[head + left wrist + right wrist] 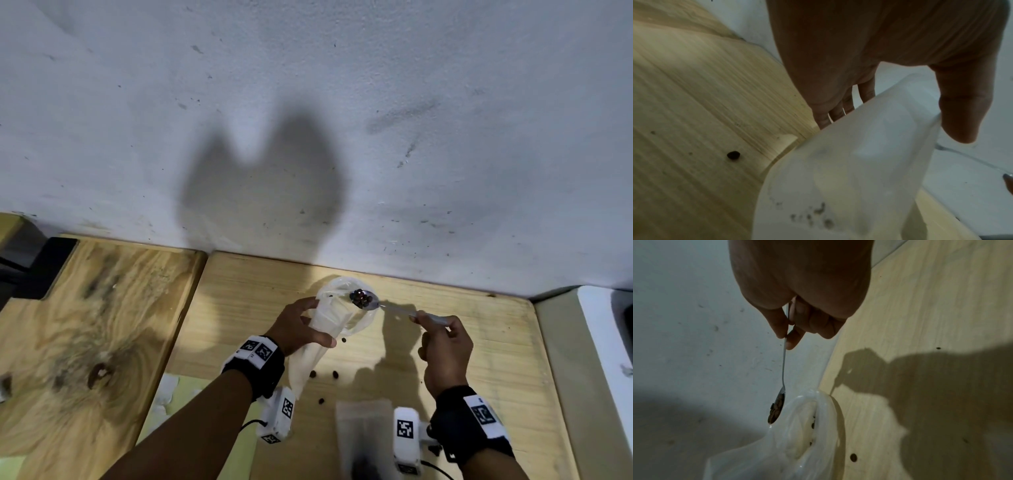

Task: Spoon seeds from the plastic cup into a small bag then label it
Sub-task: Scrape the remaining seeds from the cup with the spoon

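Right wrist view is showing the grip first: the right hand (797, 293) is pinching the thin handle of the spoon (784, 363) between thumb and fingertips, the remaining fingers curling loosely behind; the hold is narrow and sits far back on the handle. The left hand (298, 325) is gripping the small bag (329, 325) just below its mouth, thumb on the near face and fingers behind, holding the bag tilted with the opening raised toward the wall. The bowl of the spoon is hovering at the far rim of that opening, loaded with a heap of dark seeds (359, 298); whether it is touching the plastic cannot be told.

To perform this step well, the operator should be lowering the bowl inside the mouth before rolling the handle, and spreading the opening wider with the left hand; several stray seeds (335, 374) are lying on the wooden table (479, 342), which suggests spillage is the main risk. A slow roll, rather than a flick, should be keeping the load inside.

The spoon's long axis is running from the right hand toward the far left, bowl end pointing at the bag; the bag's long axis is slanting from its closed end near the left wrist up to its mouth. The plastic cup (364, 442) is appearing blurred at the near edge.
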Tool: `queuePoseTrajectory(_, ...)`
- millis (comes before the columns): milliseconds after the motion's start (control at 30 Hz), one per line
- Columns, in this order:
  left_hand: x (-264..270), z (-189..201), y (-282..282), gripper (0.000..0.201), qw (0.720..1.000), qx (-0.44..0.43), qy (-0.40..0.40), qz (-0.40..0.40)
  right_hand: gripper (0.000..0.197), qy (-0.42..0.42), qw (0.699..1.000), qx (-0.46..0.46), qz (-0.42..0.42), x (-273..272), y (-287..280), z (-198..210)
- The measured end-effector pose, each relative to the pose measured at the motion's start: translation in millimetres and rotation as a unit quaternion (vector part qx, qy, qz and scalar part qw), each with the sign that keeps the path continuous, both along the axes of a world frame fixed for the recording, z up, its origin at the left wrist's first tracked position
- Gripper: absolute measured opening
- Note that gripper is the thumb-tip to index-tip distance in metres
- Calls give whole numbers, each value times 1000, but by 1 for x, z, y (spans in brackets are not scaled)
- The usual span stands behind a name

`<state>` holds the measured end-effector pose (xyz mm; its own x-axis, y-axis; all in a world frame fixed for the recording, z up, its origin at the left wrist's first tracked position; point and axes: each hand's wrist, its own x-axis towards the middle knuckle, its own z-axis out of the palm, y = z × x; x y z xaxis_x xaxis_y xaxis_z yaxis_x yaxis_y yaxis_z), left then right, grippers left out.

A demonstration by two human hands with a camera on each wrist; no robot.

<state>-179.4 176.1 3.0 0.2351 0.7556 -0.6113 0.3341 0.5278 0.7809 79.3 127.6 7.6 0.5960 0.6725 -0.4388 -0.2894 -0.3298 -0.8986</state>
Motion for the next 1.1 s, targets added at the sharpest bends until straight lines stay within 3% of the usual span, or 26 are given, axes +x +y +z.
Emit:
queuePoseTrajectory(133,1,2,1,109,1000,9,12,-19,26,-16,997,51,49,-3,3,18)
queuePoseTrajectory(333,3,1,3,105,1000,-6,9,-23,39,-154,957,106,224,-23,6,42)
queuePoseTrajectory(500,2,1,3,68,997,-24,-69,18,30,-188,971,112,95,-18,9,34)
queuePoseTrajectory(600,3,4,3,60,994,-30,-102,31,30,-272,943,72,175,-24,9,20)
queuePoseTrajectory(667,4,3,4,59,992,-35,-116,33,31,-365,899,46,239,-29,10,11)
queuePoseTrajectory(767,3,3,4,59,988,-44,-139,50,25,-455,854,14,251,-31,13,6)
queuePoseTrajectory(967,-1,0,4,59,985,-38,-152,74,26,-489,838,17,240,-37,8,-6)
queuePoseTrajectory(1100,-3,-2,4,59,983,-38,-161,78,31,-455,852,25,257,-42,2,-17)
